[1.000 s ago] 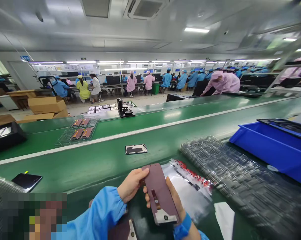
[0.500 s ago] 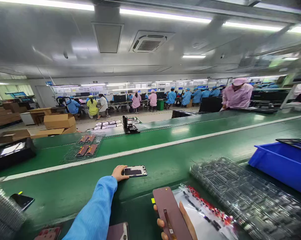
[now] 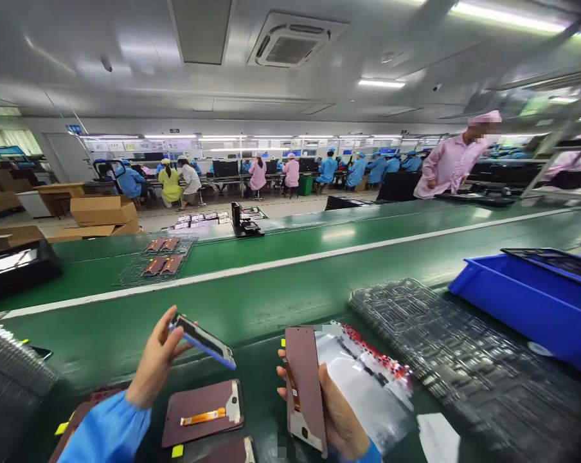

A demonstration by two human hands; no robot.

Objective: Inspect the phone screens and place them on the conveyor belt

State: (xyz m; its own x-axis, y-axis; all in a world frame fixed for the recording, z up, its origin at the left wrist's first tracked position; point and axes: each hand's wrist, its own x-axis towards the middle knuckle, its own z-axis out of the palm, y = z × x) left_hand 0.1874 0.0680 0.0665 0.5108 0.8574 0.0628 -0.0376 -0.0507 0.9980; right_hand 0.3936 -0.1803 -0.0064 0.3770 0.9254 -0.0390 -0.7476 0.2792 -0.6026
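My left hand [image 3: 162,357] pinches one end of a phone frame [image 3: 204,342] with a blue edge, holding it tilted above the bench. In my right hand [image 3: 336,405] is a phone screen [image 3: 304,379], its brownish back facing me, with an orange flex cable and a yellow tab at its side. Below the phone frame, another phone screen [image 3: 204,411] lies on the green bench with its orange cable showing. Part of one more screen [image 3: 227,452] shows at the bottom edge. Beside my right hand lies a clear plastic bag [image 3: 362,386] with red markings.
Clear plastic trays [image 3: 445,347] lie on the right, beside a blue bin [image 3: 526,302]. Stacked trays [image 3: 11,373] stand at far left. Across the white line, a tray holds several brown screens [image 3: 162,265]. A person in pink [image 3: 452,161] stands beyond the bench.
My left hand has lifted the phone frame off the green bench and brought it nearer. The screen in my right hand has turned more upright. The view has tipped down.
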